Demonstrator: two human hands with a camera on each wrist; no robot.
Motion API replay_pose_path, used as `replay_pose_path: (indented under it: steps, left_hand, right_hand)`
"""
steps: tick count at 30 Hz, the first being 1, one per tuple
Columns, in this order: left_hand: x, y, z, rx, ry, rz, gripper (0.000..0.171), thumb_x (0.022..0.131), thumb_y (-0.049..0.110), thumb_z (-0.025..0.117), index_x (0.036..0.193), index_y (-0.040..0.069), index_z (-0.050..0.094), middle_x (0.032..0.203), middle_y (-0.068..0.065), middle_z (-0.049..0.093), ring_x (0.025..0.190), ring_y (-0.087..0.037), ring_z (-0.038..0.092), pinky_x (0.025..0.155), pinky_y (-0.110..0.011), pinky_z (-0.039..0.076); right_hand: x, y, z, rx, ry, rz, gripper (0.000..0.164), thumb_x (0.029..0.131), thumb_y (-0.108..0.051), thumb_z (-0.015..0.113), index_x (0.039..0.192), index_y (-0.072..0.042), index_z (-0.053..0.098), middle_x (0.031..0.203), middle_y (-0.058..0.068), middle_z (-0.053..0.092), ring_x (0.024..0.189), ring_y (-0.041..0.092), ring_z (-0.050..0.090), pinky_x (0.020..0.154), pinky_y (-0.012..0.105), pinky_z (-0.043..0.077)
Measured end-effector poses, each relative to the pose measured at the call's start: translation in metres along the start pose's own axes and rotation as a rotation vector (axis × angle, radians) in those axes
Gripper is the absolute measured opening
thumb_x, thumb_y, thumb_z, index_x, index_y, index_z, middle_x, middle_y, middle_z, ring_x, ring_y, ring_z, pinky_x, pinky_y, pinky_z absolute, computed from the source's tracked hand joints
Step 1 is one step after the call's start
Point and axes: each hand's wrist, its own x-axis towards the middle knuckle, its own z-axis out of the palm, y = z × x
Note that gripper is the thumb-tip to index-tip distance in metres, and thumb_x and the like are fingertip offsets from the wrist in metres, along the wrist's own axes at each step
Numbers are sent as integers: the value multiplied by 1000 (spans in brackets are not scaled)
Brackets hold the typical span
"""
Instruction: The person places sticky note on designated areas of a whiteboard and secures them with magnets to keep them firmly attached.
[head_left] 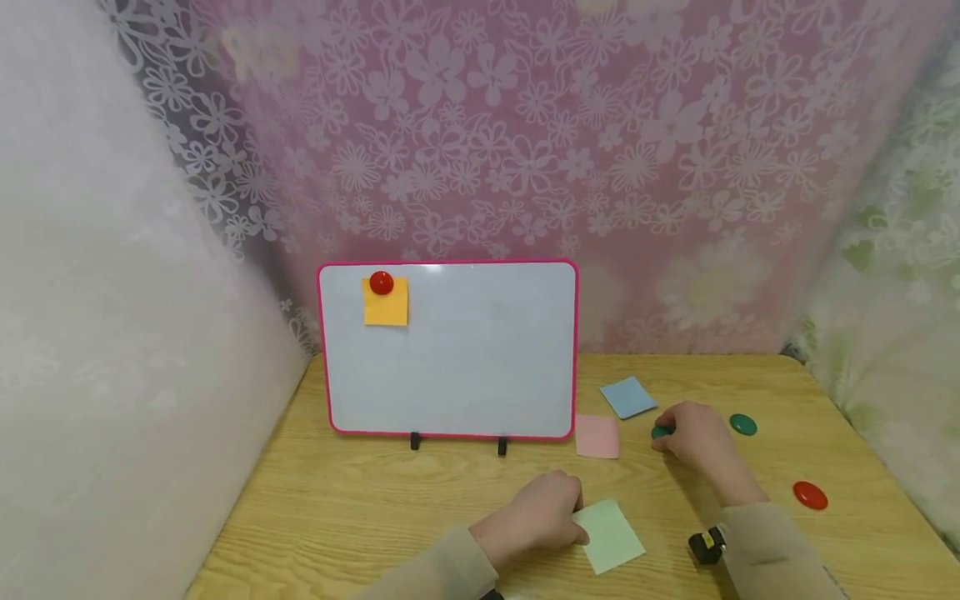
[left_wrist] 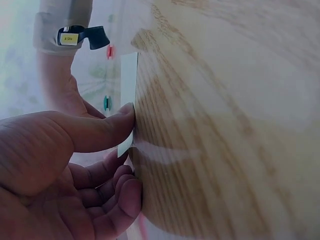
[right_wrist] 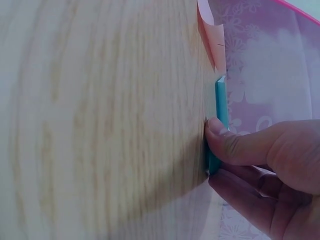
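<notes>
My left hand (head_left: 542,510) pinches the left corner of a pale green sticky note (head_left: 611,537) just at the tabletop. In the left wrist view the thumb presses on that note (left_wrist: 128,82), seen nearly edge-on. Further right, my right hand (head_left: 699,443) pinches a round green magnet (head_left: 659,432) between thumb and fingers, low over the table. In the right wrist view the magnet (right_wrist: 213,163) is partly covered by the thumb. A blue sticky note (head_left: 628,397) lies just beyond the right hand, and a pink sticky note (head_left: 597,437) lies to its left.
A whiteboard (head_left: 457,358) with a pink frame stands upright on black feet (head_left: 502,447). A red magnet (head_left: 381,283) sits over an orange sticky note (head_left: 386,310) on it. Another green magnet (head_left: 743,425) and another red magnet (head_left: 811,496) lie at the table's right.
</notes>
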Motion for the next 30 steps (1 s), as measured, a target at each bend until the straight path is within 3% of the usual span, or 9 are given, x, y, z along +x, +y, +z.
replay_pose_path:
  steps: [12, 30]
  left_hand:
    - [-4, 2, -2, 10, 10, 19, 30, 83, 34, 95, 94, 15, 76, 84, 11, 65, 79, -3, 59, 72, -19, 51]
    - [-4, -4, 2, -59, 35, 29, 26, 83, 25, 95, 92, 16, 72, 83, 12, 61, 78, -2, 54, 74, -20, 49]
  right_hand:
    - [-2, -6, -3, 0, -8, 11, 31, 86, -12, 90, 109, 5, 78, 103, 19, 75, 95, 44, 69, 83, 60, 57]
    - [-8, -3, -1, 18, 3, 19, 37, 89, -14, 89, 116, 7, 77, 106, 21, 75, 98, 45, 69, 83, 58, 57]
